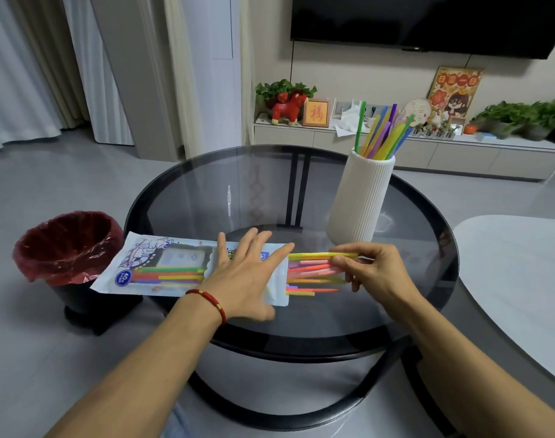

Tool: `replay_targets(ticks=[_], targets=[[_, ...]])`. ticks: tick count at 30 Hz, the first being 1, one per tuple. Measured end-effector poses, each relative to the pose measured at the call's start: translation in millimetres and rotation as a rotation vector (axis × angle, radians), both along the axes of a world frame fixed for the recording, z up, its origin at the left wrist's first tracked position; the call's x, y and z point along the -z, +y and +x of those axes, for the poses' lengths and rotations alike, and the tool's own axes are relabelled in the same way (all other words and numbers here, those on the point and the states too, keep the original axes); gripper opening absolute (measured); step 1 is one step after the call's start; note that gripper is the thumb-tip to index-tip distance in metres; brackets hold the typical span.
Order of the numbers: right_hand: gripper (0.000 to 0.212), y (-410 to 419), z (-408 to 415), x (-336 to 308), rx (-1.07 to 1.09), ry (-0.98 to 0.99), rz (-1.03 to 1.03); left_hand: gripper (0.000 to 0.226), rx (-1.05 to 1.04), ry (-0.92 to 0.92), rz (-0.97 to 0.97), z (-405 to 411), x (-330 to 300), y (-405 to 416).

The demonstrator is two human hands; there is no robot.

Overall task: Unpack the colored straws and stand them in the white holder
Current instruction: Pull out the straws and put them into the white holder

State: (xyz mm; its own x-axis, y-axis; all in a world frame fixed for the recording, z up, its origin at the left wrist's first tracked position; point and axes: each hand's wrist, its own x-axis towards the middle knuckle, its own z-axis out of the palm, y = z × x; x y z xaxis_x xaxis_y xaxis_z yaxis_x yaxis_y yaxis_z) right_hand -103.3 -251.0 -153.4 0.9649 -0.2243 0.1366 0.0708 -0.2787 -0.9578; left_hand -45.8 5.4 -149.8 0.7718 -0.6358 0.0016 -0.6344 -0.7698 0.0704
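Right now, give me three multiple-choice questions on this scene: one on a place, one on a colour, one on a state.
1. Where is the holder?
A. on the glass table
B. on the floor
C. on the TV shelf

2. What colour is the bin liner?
A. blue
B. red
C. white

3. What is the left hand doing?
A. hanging idle
B. holding the holder
C. pressing flat on the pack

Answers: 1 A, it stands on the glass top. 2 B, red plastic lines the bin. 3 C, its straight fingers lie on the pack while the right hand pinches straws.
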Motion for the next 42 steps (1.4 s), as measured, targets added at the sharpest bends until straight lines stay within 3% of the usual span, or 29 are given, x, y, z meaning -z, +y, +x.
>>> replay_targets(ticks=[4,7,11,17,21,23,26,36,42], targets=[[0.010,1,-1,0,-0.040,-0.010,0.072,0.078,-0.017,0.008,-0.243,-7,-1,-21],[0.020,-8,-1,-2,-0.046,-0.012,0.153,0.046,-0.040,-0.070,-0.282,-6,1,-31],[0.044,-25,-4,-6,-0.028,-0.033,0.345,0.041,-0.083,-0.071,-0.214,-3,5,-34],[0.028,-29,-9,-18,0.044,-0.124,0.682,0.018,-0.100,-0.063,-0.175,-5,5,-36],[0.045,9,-9,-17,-0.035,-0.083,0.735,0.014,-0.087,-0.089,-0.160,-9,5,-40],[0.042,30,-7,-12,-0.042,-0.034,0.655,0.015,-0.065,-0.096,-0.183,-12,4,-41],[0.022,54,-5,-6,0.000,0.034,0.362,0.020,-0.036,-0.088,-0.178,-13,6,-41],[0.029,-6,-12,-71,0.234,-0.251,0.048,0.030,-0.073,-0.009,-0.114,-4,14,-30],[0.028,-14,17,-98,0.245,-0.158,-0.341,0.035,-0.057,-0.010,-0.121,-5,15,-30]])
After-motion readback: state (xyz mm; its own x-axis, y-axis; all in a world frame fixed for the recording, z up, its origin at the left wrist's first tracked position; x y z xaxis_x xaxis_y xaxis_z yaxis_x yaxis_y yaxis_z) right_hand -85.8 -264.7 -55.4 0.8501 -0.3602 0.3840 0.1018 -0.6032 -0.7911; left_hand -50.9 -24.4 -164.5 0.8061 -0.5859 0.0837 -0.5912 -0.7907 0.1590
